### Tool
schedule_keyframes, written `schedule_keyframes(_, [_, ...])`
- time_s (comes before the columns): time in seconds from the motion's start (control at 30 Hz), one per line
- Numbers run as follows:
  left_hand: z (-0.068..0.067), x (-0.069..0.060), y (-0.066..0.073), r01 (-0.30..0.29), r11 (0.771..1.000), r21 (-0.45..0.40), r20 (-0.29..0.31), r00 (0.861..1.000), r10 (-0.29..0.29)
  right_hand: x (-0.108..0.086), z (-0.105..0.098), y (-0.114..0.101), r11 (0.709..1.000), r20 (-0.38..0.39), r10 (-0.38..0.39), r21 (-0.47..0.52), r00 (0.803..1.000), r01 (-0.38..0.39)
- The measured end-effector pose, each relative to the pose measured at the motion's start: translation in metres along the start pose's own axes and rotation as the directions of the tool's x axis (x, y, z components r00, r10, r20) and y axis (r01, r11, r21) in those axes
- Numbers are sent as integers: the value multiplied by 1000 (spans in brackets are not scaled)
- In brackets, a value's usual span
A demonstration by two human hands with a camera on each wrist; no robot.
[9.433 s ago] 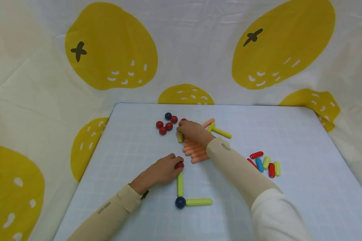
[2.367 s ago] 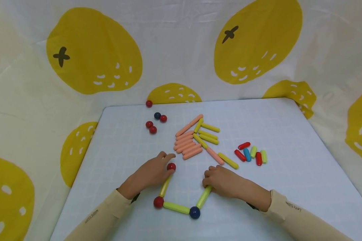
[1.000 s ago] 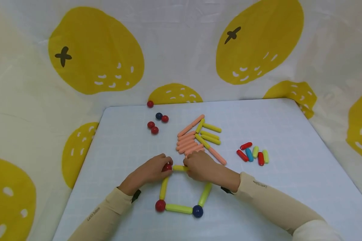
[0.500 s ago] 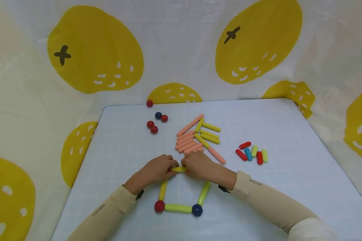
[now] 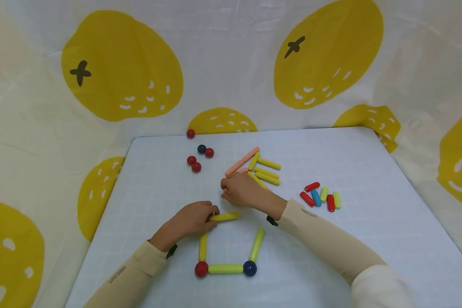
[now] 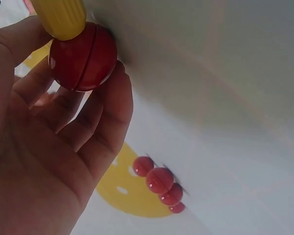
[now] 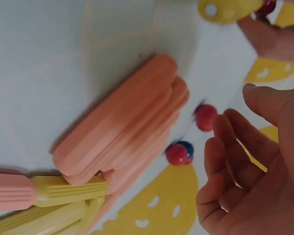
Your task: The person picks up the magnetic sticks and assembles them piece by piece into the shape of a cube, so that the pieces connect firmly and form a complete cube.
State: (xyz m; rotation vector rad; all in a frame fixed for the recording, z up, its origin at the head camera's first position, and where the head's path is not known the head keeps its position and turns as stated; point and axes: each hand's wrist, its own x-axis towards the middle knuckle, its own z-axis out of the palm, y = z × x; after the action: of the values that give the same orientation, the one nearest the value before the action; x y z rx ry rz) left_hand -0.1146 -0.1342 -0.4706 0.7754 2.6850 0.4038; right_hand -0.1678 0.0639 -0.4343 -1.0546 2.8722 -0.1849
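My left hand (image 5: pixel 188 220) grips a red ball (image 6: pixel 83 61), which its fingers hide in the head view. A yellow stick (image 5: pixel 225 217) juts rightward from that ball. Below the hand, another yellow stick (image 5: pixel 202 248) runs down to a second red ball (image 5: pixel 201 269). From there a lime stick (image 5: pixel 226 268) reaches a dark blue ball (image 5: pixel 250 268), and a second lime stick (image 5: pixel 256 245) slants up from it with its far end free. My right hand (image 5: pixel 242 190) is over the pink sticks (image 7: pixel 122 117), fingers loosely bent and nothing between them.
Loose red balls (image 5: pixel 196 167) and a dark blue ball (image 5: pixel 202 149) sit at the back left; one red ball (image 5: pixel 190 134) is at the far edge. Several yellow sticks (image 5: pixel 267 177) lie behind the right hand. Short red, blue and lime pieces (image 5: pixel 316 197) lie at the right.
My right hand has placed a yellow stick against the left hand's red ball, let go of it and moved up and left. Earlier, a red ball and yellow stick joined the lime sticks.
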Motion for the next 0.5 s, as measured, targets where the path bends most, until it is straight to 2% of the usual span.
schedule_keyframes(0.17, [-2,-3,-4,3,1000,-2,6,1000,-3,35,0,5,995,33,83,43,996,-85])
schedule_keyframes(0.33, [1,-1,-6,2,1000,0,11,1000,-2,64,3,10,990,17,120,72,993,-120])
schedule_keyframes(0.5, [1,-3,-8,-7,1000,9,6,1000,7,90,10,7,984,50,157,81,986,-161])
